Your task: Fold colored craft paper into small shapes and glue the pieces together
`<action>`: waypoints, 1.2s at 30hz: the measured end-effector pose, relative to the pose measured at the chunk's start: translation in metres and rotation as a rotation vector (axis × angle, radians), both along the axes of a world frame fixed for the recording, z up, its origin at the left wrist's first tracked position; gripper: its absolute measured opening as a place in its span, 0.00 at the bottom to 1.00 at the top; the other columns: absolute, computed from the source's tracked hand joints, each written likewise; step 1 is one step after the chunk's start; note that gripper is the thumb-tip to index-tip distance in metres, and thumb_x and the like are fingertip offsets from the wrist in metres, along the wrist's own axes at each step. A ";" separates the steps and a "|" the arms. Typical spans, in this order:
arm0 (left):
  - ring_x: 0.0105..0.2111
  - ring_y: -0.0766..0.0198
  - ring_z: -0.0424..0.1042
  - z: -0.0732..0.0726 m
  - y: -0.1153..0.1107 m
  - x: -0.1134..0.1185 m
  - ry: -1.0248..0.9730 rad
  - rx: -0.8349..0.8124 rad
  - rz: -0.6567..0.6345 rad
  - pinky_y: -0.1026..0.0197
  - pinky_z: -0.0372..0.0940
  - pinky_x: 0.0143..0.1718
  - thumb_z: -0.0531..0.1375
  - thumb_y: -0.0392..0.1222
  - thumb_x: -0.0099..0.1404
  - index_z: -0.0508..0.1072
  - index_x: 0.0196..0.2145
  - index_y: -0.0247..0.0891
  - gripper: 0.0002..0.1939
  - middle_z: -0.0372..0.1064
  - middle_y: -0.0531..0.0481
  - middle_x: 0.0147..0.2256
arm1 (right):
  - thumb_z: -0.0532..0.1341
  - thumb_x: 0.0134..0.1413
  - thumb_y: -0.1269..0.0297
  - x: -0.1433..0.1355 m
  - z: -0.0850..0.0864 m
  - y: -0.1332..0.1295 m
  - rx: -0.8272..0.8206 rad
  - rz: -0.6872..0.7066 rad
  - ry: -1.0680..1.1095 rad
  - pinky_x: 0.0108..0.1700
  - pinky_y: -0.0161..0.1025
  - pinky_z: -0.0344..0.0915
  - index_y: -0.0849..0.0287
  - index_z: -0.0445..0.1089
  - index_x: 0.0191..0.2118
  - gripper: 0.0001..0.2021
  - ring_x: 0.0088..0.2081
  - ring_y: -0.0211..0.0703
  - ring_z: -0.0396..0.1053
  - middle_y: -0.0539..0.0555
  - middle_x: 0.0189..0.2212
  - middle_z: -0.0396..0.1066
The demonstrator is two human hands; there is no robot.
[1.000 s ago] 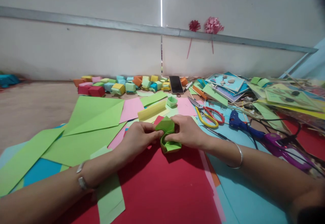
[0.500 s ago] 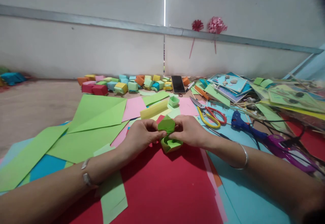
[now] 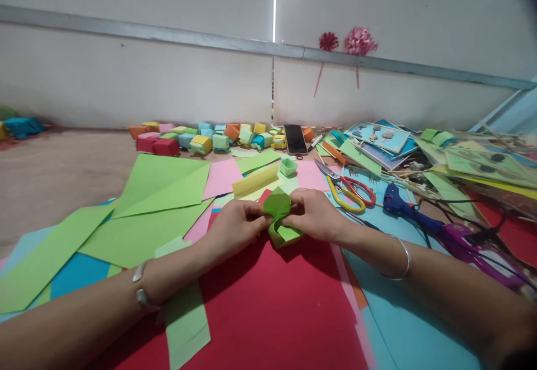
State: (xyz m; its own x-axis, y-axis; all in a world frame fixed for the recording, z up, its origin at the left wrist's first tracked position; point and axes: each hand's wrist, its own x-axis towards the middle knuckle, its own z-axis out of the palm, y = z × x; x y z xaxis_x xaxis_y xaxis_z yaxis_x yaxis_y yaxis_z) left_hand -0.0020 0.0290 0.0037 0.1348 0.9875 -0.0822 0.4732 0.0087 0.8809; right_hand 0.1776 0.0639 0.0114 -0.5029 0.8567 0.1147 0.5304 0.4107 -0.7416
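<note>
Between my two hands is a partly folded green paper box [image 3: 285, 235], its near side shaped like an open tray and a pointed flap standing up at the far side. My left hand [image 3: 237, 221] pinches the left edge of the paper with thumb and fingertips. From the right, my right hand [image 3: 315, 213] grips the other edge, its thumb across the inside. The folded piece is just above a large red paper sheet [image 3: 268, 303]. Past my hands stands a small pale green paper box [image 3: 288, 167] beside a folded yellow paper strip [image 3: 257, 181].
Scissors [image 3: 346, 186] with red and yellow handles lie to the right, near a blue glue gun [image 3: 413, 210] with a cord. Green sheets [image 3: 163, 185] spread at left. Several small paper boxes [image 3: 201, 144] and a phone [image 3: 296, 139] line the wall. Stacked pictures [image 3: 380, 136] sit at back right.
The upright green flap has leaned slightly, and the near part of the paper box has closed up a little. Both hands keep their hold, with only small finger shifts.
</note>
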 end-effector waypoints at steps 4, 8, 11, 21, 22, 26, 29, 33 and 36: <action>0.18 0.67 0.59 0.004 -0.001 0.001 0.049 0.032 0.028 0.65 0.52 0.21 0.59 0.45 0.50 0.72 0.17 0.38 0.11 0.65 0.55 0.16 | 0.63 0.43 0.78 0.000 0.001 -0.002 -0.033 0.045 0.032 0.29 0.29 0.59 0.62 0.71 0.27 0.05 0.27 0.34 0.66 0.47 0.24 0.70; 0.21 0.65 0.64 0.000 0.001 0.000 0.037 0.075 -0.032 0.65 0.57 0.24 0.61 0.46 0.51 0.76 0.22 0.38 0.10 0.70 0.54 0.20 | 0.64 0.43 0.76 0.000 0.002 -0.002 0.009 0.042 0.025 0.29 0.30 0.58 0.62 0.70 0.24 0.05 0.27 0.34 0.64 0.47 0.25 0.68; 0.21 0.64 0.67 -0.002 0.000 0.000 -0.012 0.104 -0.017 0.64 0.60 0.23 0.60 0.48 0.53 0.73 0.26 0.38 0.10 0.70 0.54 0.21 | 0.64 0.45 0.74 -0.001 0.003 -0.003 0.006 0.024 0.004 0.28 0.31 0.56 0.62 0.68 0.23 0.06 0.25 0.33 0.63 0.47 0.22 0.66; 0.16 0.68 0.63 0.004 -0.004 0.000 -0.073 0.079 0.109 0.66 0.58 0.16 0.63 0.48 0.52 0.66 0.21 0.39 0.13 0.67 0.55 0.17 | 0.66 0.42 0.74 0.000 -0.003 -0.001 -0.040 0.060 0.026 0.29 0.30 0.58 0.61 0.71 0.28 0.05 0.27 0.35 0.65 0.46 0.23 0.67; 0.16 0.68 0.63 0.003 -0.003 0.000 -0.084 0.077 0.111 0.66 0.58 0.16 0.63 0.48 0.52 0.66 0.21 0.39 0.13 0.67 0.55 0.17 | 0.67 0.43 0.74 0.000 -0.004 -0.001 -0.043 0.068 0.031 0.28 0.30 0.58 0.61 0.71 0.28 0.04 0.27 0.34 0.65 0.46 0.23 0.67; 0.16 0.69 0.62 0.002 -0.002 0.002 -0.191 0.019 0.077 0.67 0.57 0.16 0.64 0.50 0.53 0.67 0.22 0.38 0.14 0.65 0.57 0.16 | 0.65 0.45 0.72 0.000 -0.003 -0.002 -0.023 0.059 0.028 0.29 0.31 0.59 0.61 0.69 0.25 0.04 0.27 0.35 0.65 0.47 0.23 0.67; 0.16 0.70 0.62 0.000 -0.001 0.002 -0.368 -0.041 0.083 0.67 0.57 0.16 0.59 0.57 0.59 0.69 0.26 0.37 0.19 0.65 0.54 0.19 | 0.64 0.44 0.73 -0.001 -0.002 -0.002 -0.029 0.023 -0.005 0.30 0.32 0.60 0.62 0.70 0.26 0.03 0.28 0.37 0.67 0.49 0.25 0.71; 0.17 0.68 0.64 -0.002 0.001 0.001 -0.495 -0.039 0.132 0.65 0.60 0.17 0.55 0.59 0.62 0.71 0.32 0.35 0.22 0.68 0.51 0.24 | 0.64 0.44 0.71 0.000 -0.002 0.000 -0.117 -0.013 -0.005 0.29 0.32 0.60 0.62 0.71 0.27 0.02 0.29 0.38 0.68 0.50 0.25 0.72; 0.16 0.70 0.62 -0.001 0.001 0.000 -0.429 -0.029 0.118 0.66 0.58 0.16 0.57 0.55 0.61 0.70 0.31 0.36 0.17 0.66 0.54 0.22 | 0.64 0.43 0.71 0.000 -0.003 0.002 -0.137 -0.016 0.000 0.29 0.32 0.60 0.63 0.71 0.26 0.02 0.28 0.38 0.68 0.50 0.25 0.72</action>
